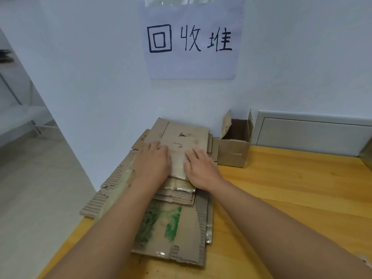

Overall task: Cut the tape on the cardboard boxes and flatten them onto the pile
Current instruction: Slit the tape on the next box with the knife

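Both hands lie flat, palms down, fingers straight, on the top flattened box (181, 137) of the pile (173, 218). Left hand (154, 160) presses the sheet's left part; right hand (198, 168) presses its right part, a strip of taped cardboard showing between them. The pile sits at the bench's (281, 198) far left corner against the white wall, several brown sheets deep, one near sheet stained green. Just right of the pile stands an open cardboard box (234, 150), upright, flaps raised, touching the wall. A paper sign (191, 41) with handwritten characters hangs on the wall above the pile.
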Demonstrator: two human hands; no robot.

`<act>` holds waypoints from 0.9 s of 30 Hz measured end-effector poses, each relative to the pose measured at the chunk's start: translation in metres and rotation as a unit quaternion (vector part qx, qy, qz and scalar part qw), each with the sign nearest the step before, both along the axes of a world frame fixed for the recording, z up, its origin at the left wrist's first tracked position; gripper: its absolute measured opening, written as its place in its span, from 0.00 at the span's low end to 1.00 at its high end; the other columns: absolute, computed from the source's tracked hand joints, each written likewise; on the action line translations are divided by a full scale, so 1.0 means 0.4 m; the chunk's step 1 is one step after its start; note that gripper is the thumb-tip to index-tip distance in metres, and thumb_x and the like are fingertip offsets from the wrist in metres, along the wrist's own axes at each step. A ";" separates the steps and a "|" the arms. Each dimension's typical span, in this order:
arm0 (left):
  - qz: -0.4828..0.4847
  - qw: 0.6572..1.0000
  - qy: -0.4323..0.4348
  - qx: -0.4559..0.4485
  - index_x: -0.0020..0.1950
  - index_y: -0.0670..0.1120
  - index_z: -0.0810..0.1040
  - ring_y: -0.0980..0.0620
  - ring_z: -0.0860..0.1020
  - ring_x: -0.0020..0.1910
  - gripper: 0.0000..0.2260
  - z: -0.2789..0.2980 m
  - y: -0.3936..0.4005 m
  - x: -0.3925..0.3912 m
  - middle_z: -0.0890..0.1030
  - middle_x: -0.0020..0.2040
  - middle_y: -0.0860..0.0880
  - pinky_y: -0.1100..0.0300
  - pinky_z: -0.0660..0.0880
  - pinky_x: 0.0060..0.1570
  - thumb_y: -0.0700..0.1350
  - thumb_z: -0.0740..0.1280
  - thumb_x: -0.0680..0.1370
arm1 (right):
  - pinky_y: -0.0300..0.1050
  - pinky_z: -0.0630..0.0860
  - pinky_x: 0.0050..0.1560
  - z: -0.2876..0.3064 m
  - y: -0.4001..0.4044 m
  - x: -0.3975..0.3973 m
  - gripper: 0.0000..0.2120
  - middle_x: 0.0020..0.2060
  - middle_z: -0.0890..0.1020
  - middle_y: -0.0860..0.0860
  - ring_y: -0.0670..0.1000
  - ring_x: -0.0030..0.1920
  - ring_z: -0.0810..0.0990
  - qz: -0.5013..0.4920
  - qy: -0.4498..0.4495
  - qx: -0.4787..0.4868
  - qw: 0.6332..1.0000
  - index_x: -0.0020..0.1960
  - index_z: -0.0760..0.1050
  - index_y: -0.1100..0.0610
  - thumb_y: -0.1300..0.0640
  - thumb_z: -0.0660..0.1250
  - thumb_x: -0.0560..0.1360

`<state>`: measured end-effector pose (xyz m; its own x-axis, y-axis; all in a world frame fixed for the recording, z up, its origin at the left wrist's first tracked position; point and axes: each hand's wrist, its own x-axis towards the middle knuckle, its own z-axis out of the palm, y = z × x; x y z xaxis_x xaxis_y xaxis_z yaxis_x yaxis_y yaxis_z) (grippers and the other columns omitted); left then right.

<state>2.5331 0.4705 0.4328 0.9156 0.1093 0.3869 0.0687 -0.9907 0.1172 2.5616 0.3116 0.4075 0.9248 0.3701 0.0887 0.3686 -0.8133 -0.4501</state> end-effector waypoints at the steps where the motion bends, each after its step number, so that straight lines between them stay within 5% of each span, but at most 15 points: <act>1: -0.014 0.999 0.027 -0.029 0.66 0.49 0.75 0.44 0.67 0.69 0.17 -0.003 -0.006 -0.005 0.70 0.72 0.45 0.50 0.64 0.64 0.51 0.53 0.83 | 0.55 0.49 0.78 -0.001 0.002 0.005 0.24 0.80 0.53 0.51 0.53 0.80 0.48 -0.005 0.006 -0.004 1.000 0.78 0.58 0.49 0.46 0.47 0.84; 3: -0.032 0.991 0.107 -0.067 0.73 0.53 0.68 0.43 0.62 0.74 0.19 -0.013 -0.017 -0.014 0.64 0.75 0.43 0.47 0.61 0.69 0.53 0.49 0.84 | 0.56 0.50 0.78 -0.001 0.005 0.009 0.24 0.80 0.53 0.50 0.52 0.80 0.48 -0.009 0.008 -0.013 1.000 0.78 0.58 0.48 0.45 0.46 0.84; 5: -0.021 0.983 0.169 -0.073 0.78 0.58 0.59 0.42 0.49 0.79 0.22 -0.032 -0.028 -0.024 0.52 0.80 0.42 0.46 0.47 0.75 0.57 0.47 0.84 | 0.58 0.48 0.78 0.002 0.002 0.012 0.24 0.81 0.52 0.49 0.51 0.80 0.47 0.000 0.025 -0.017 1.000 0.79 0.57 0.47 0.44 0.46 0.84; 8: -0.002 0.978 0.195 -0.069 0.79 0.61 0.52 0.43 0.42 0.79 0.25 -0.046 -0.031 -0.031 0.46 0.81 0.44 0.45 0.40 0.76 0.63 0.44 0.81 | 0.59 0.45 0.77 0.018 -0.016 0.009 0.24 0.81 0.50 0.47 0.50 0.80 0.45 0.023 0.054 -0.019 0.998 0.80 0.55 0.48 0.45 0.45 0.85; 13: 0.012 0.975 0.220 -0.032 0.80 0.58 0.54 0.42 0.44 0.80 0.42 -0.009 -0.051 -0.023 0.49 0.81 0.41 0.42 0.38 0.74 0.78 0.44 0.70 | 0.52 0.66 0.71 0.033 -0.095 -0.046 0.21 0.72 0.71 0.50 0.51 0.72 0.67 -0.034 -0.034 0.104 0.993 0.75 0.66 0.53 0.49 0.53 0.84; 18: 0.040 0.975 0.217 -0.014 0.81 0.49 0.53 0.40 0.42 0.79 0.37 0.031 -0.111 -0.021 0.47 0.80 0.39 0.43 0.40 0.76 0.67 0.53 0.77 | 0.50 0.71 0.64 0.016 -0.259 -0.085 0.19 0.65 0.76 0.51 0.52 0.66 0.70 -0.143 -0.057 0.131 0.979 0.71 0.70 0.55 0.54 0.59 0.81; 23: -0.074 0.985 0.094 -0.121 0.73 0.42 0.65 0.42 0.63 0.71 0.26 0.065 -0.277 -0.005 0.67 0.72 0.41 0.49 0.62 0.69 0.52 0.61 0.78 | 0.51 0.70 0.68 0.016 -0.356 -0.065 0.25 0.72 0.70 0.52 0.54 0.71 0.68 -0.194 0.017 0.144 0.970 0.75 0.63 0.55 0.52 0.62 0.80; 27: -0.060 0.989 0.119 -0.062 0.73 0.42 0.65 0.41 0.64 0.72 0.25 0.058 -0.371 0.050 0.70 0.71 0.42 0.48 0.61 0.72 0.52 0.59 0.78 | 0.50 0.68 0.67 0.007 -0.380 -0.029 0.32 0.75 0.66 0.53 0.56 0.73 0.67 -0.189 0.076 0.181 0.962 0.79 0.55 0.55 0.50 0.64 0.80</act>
<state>2.5533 0.3220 0.4561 0.9884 0.0270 0.1493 -0.0086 -0.9725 0.2325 2.5499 0.1597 0.4103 0.9997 -0.0251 0.0018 -0.0151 -0.6556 -0.7549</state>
